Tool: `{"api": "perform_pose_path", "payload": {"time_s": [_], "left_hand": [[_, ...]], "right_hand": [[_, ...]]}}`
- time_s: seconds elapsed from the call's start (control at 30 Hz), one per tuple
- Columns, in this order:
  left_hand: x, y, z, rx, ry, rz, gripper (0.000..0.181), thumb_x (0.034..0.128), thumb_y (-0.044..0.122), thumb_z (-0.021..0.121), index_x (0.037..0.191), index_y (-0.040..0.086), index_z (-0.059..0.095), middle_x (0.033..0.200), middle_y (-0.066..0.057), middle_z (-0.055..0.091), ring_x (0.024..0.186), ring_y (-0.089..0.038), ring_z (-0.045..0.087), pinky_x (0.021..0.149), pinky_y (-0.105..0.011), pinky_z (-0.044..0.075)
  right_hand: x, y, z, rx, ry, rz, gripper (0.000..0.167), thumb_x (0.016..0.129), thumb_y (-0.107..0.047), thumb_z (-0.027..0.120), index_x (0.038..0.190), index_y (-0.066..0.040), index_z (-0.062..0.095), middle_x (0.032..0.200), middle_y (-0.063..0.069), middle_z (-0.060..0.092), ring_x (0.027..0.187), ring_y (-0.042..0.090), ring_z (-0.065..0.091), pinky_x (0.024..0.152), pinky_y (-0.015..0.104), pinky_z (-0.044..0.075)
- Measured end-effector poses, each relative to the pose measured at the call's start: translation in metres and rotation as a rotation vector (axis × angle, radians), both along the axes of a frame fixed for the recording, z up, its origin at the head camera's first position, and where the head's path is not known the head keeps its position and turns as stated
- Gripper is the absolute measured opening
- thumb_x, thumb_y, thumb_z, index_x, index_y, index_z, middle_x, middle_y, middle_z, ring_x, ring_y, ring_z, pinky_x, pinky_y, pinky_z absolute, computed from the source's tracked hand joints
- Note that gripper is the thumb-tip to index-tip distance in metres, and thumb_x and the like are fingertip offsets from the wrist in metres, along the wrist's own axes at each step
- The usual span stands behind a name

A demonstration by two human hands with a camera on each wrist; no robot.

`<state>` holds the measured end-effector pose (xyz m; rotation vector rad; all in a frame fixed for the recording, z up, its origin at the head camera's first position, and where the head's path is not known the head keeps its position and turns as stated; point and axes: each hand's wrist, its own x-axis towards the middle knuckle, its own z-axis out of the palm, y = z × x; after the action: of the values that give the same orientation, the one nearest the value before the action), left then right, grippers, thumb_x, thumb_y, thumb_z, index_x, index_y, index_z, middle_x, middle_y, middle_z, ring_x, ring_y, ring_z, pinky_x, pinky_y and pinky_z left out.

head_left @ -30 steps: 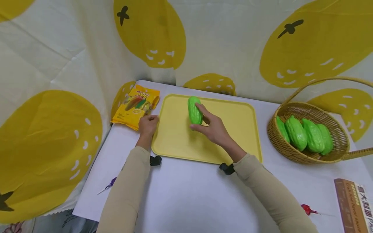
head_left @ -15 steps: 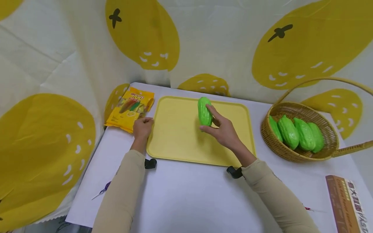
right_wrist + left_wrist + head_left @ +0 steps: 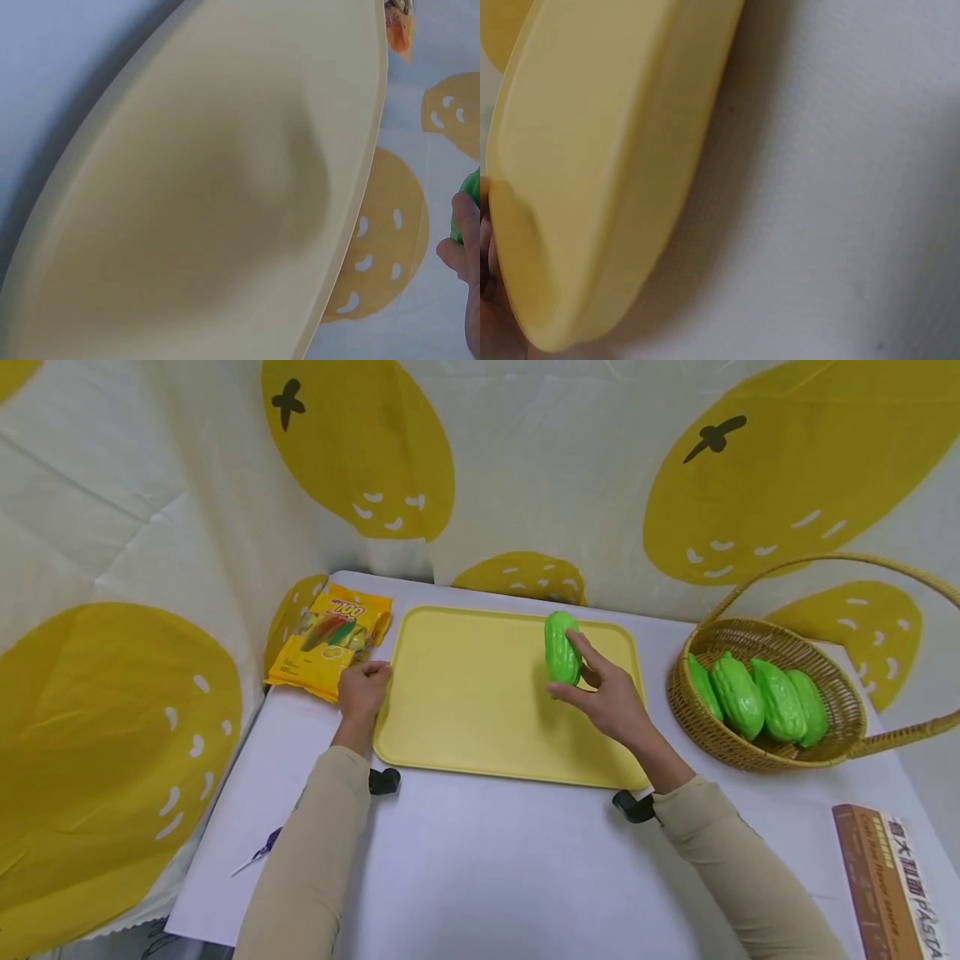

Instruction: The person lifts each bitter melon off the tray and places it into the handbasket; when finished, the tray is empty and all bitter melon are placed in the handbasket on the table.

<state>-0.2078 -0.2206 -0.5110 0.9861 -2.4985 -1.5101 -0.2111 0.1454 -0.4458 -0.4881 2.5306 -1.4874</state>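
My right hand [image 3: 611, 697] holds a short, ridged green bitter melon [image 3: 562, 648] upright between thumb and fingers, above the right part of a yellow tray [image 3: 465, 693]. At the tray's left rim is my left hand [image 3: 362, 693], its fingers curled at the edge. In the left wrist view, only a bit of the left hand [image 3: 489, 255] shows against the tray [image 3: 577, 150]. The right wrist view catches the right hand [image 3: 469, 247] and a sliver of the bitter melon [image 3: 471, 187] at its right border.
Right of the tray stands a wicker basket [image 3: 693, 718] with a tall handle, holding several green bitter melons [image 3: 778, 697]. A yellow candy bag [image 3: 322, 639] lies behind my left hand. A purple lollipop [image 3: 264, 847] and a brown pasta box [image 3: 885, 881] are nearer the front.
My right hand has carried the bitter melon rightward over the tray. My left hand stays at the tray's left edge. The head view has shifted slightly.
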Motion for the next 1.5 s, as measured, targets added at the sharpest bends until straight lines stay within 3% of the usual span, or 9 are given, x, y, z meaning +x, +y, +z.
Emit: {"api": "perform_pose_path", "payload": {"time_s": [0.13,0.4,0.53,0.67,0.87,1.03,1.13,1.37,1.5], "left_hand": [[-0.001,0.0,0.0,0.005,0.003,0.003,0.031,0.1004,0.026,0.062,0.12,0.006,0.074,0.121,-0.014,0.072,0.107,-0.028,0.061,0.1,-0.041,0.05],[-0.002,0.0,-0.005,0.005,0.002,0.012,0.029,0.0996,0.026,0.063,0.118,0.007,0.075,0.118,-0.012,0.073,0.103,-0.026,0.061,0.096,-0.039,0.051],[-0.002,-0.001,-0.006,-0.012,0.022,0.009,0.029,0.0995,0.026,0.063,0.118,0.006,0.075,0.118,-0.014,0.073,0.102,-0.026,0.062,0.095,-0.038,0.05],[0.0,-0.001,-0.006,-0.028,0.037,0.003,0.03,0.0992,0.025,0.063,0.117,0.006,0.076,0.117,-0.015,0.073,0.101,-0.026,0.062,0.093,-0.037,0.05],[0.001,-0.001,-0.006,-0.005,0.034,0.004,0.03,0.0998,0.026,0.063,0.118,0.005,0.075,0.118,-0.014,0.072,0.101,-0.026,0.061,0.094,-0.038,0.051],[0.001,0.0,-0.006,0.004,0.033,-0.002,0.031,0.1004,0.027,0.063,0.12,0.005,0.074,0.119,-0.014,0.072,0.102,-0.027,0.061,0.096,-0.039,0.051],[0.001,0.0,-0.006,-0.001,0.031,-0.006,0.032,0.1005,0.027,0.062,0.12,0.006,0.074,0.12,-0.014,0.072,0.102,-0.027,0.061,0.096,-0.039,0.051],[0.001,0.0,-0.007,-0.037,0.037,-0.009,0.03,0.1005,0.026,0.062,0.119,0.006,0.075,0.118,-0.014,0.073,0.101,-0.026,0.061,0.093,-0.037,0.05],[0.0,0.0,-0.007,-0.054,0.049,-0.01,0.03,0.1003,0.026,0.062,0.118,0.006,0.076,0.116,-0.014,0.073,0.098,-0.026,0.06,0.091,-0.036,0.049]], "right_hand": [[0.0,0.011,-0.001,0.006,0.008,-0.014,0.086,0.092,-0.026,0.077,0.161,-0.034,0.027,0.171,0.004,0.018,0.147,0.039,0.041,0.089,0.008,0.048],[-0.002,0.038,0.003,0.048,0.04,-0.056,0.089,0.092,-0.024,0.077,0.163,-0.03,0.024,0.17,0.01,0.022,0.145,0.045,0.041,0.084,0.002,0.045],[-0.004,0.052,0.006,0.071,0.042,-0.079,0.09,0.093,-0.024,0.076,0.163,-0.028,0.02,0.17,0.01,0.021,0.146,0.046,0.039,0.099,0.023,0.051],[-0.003,0.066,0.008,0.088,0.029,-0.108,0.09,0.094,-0.025,0.075,0.163,-0.029,0.019,0.171,0.007,0.017,0.147,0.046,0.037,0.106,0.043,0.045],[0.0,0.084,0.01,0.147,0.039,-0.157,0.089,0.094,-0.031,0.074,0.163,-0.032,0.018,0.169,0.011,0.023,0.144,0.045,0.042,0.107,0.032,0.048],[0.003,0.098,0.009,0.173,0.071,-0.197,0.088,0.094,-0.033,0.075,0.163,-0.033,0.02,0.147,0.025,0.054,0.121,0.022,0.065,0.085,0.007,0.048],[0.003,0.106,0.008,0.205,0.051,-0.222,0.089,0.093,-0.036,0.074,0.162,-0.038,0.019,0.151,0.025,0.051,0.126,0.018,0.059,0.093,0.014,0.048],[0.004,0.125,0.012,0.274,-0.004,-0.267,0.09,0.093,-0.044,0.073,0.162,-0.043,0.014,0.162,0.026,0.032,0.138,0.043,0.048,0.1,0.028,0.051],[0.005,0.135,0.012,0.259,-0.015,-0.28,0.091,0.093,-0.042,0.073,0.162,-0.042,0.013,0.166,0.023,0.024,0.143,0.051,0.04,0.106,0.021,0.047]]}}
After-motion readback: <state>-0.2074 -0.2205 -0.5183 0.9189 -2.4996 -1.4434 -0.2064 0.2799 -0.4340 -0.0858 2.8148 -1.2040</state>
